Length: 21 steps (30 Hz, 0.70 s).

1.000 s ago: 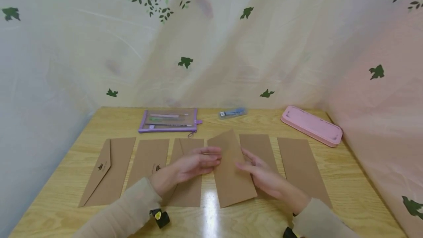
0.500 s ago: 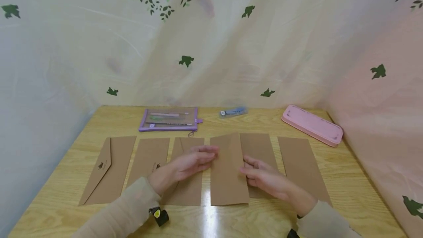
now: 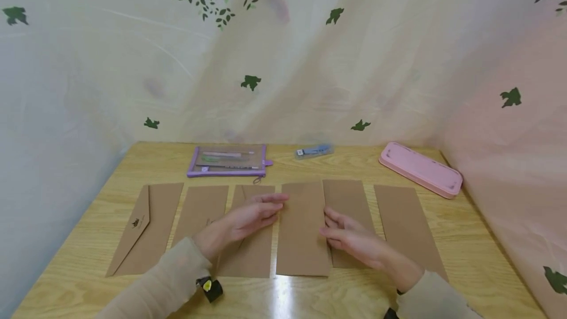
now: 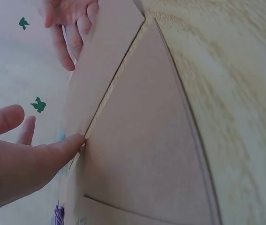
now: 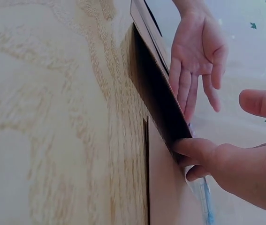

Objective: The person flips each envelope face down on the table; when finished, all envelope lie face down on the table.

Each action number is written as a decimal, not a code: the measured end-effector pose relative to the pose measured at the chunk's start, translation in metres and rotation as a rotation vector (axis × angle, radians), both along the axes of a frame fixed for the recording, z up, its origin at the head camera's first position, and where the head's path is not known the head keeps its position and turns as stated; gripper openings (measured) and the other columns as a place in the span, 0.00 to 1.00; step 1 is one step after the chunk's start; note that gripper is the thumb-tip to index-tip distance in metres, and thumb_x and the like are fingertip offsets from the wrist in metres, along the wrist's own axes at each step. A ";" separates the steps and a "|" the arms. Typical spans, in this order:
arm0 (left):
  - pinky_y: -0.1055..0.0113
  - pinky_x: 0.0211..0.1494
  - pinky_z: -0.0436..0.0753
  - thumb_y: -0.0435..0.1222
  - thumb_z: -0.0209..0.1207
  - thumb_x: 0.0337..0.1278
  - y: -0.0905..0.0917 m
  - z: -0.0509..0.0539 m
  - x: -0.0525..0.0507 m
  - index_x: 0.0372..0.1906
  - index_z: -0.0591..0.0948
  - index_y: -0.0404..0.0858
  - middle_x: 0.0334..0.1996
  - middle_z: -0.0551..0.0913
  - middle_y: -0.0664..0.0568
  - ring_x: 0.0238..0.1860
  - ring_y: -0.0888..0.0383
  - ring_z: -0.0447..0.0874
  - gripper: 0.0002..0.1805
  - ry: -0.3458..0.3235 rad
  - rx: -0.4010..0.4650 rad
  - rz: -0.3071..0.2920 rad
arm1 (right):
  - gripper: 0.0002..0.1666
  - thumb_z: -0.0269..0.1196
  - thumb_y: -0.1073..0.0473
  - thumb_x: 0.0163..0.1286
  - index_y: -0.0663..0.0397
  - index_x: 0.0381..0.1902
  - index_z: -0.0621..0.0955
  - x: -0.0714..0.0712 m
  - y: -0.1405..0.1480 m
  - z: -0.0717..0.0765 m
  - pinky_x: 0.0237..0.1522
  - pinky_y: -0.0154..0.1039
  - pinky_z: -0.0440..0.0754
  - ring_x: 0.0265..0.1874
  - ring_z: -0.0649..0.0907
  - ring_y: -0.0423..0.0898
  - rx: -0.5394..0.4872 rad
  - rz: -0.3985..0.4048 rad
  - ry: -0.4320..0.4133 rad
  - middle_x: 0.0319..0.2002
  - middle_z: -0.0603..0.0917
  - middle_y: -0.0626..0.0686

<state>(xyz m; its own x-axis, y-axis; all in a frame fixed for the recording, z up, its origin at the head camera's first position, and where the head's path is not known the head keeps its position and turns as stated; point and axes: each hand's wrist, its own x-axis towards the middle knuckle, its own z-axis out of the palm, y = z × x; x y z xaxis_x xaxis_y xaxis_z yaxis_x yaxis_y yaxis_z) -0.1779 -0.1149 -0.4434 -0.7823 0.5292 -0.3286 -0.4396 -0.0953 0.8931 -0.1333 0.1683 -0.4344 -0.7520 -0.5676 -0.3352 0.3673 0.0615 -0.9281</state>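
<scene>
A brown kraft envelope lies lengthwise in the middle of a row of similar envelopes. My right hand touches its right edge; in the right wrist view the fingertips meet that edge, which stands a little off the table over a dark gap. The thumb there is raised apart from the paper. My left hand hovers above the envelope to the left, its fingers loosely extended toward the middle envelope's left side. One fingertip touches down by the seam between the two in the left wrist view.
Two more envelopes lie at left, one with a printed flap; others lie at right, including a far right envelope. Behind them are a purple-edged mesh pencil pouch, a small clear blue packet and a pink case.
The middle envelope has turned from a slanted, raised position to nearly straight and almost flat. The right hand followed its right edge; the left hand drew slightly leftward.
</scene>
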 end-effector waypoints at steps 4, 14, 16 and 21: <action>0.50 0.79 0.55 0.31 0.51 0.73 -0.001 0.001 0.000 0.73 0.64 0.26 0.77 0.59 0.37 0.77 0.43 0.54 0.28 0.003 0.006 0.000 | 0.50 0.54 0.60 0.80 0.68 0.78 0.33 0.000 -0.002 0.001 0.76 0.57 0.46 0.78 0.35 0.60 0.001 -0.005 0.004 0.79 0.30 0.66; 0.50 0.79 0.55 0.30 0.52 0.72 -0.001 0.001 0.000 0.72 0.66 0.26 0.75 0.61 0.37 0.76 0.43 0.55 0.27 -0.004 0.010 0.029 | 0.48 0.53 0.62 0.80 0.66 0.79 0.35 -0.011 -0.006 -0.003 0.77 0.55 0.45 0.78 0.35 0.57 -0.005 -0.030 0.008 0.80 0.30 0.63; 0.50 0.79 0.54 0.30 0.52 0.72 -0.001 0.001 0.000 0.72 0.66 0.26 0.76 0.61 0.38 0.76 0.43 0.55 0.27 -0.006 0.006 0.030 | 0.47 0.52 0.63 0.80 0.65 0.79 0.34 -0.014 -0.006 -0.003 0.77 0.55 0.44 0.78 0.35 0.56 -0.001 -0.027 0.013 0.80 0.30 0.62; 0.49 0.79 0.54 0.31 0.52 0.73 -0.001 0.001 0.001 0.72 0.65 0.27 0.76 0.60 0.38 0.77 0.43 0.55 0.27 -0.002 -0.004 0.020 | 0.47 0.52 0.63 0.80 0.64 0.80 0.35 -0.017 -0.007 -0.003 0.77 0.56 0.44 0.78 0.35 0.55 -0.001 -0.030 0.018 0.80 0.30 0.62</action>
<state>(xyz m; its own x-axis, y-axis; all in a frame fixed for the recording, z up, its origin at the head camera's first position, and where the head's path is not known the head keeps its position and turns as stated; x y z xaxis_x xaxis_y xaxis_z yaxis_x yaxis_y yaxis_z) -0.1773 -0.1161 -0.4426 -0.7921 0.5121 -0.3321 -0.4391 -0.1001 0.8929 -0.1505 0.1614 -0.4379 -0.7745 -0.5450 -0.3210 0.3525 0.0495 -0.9345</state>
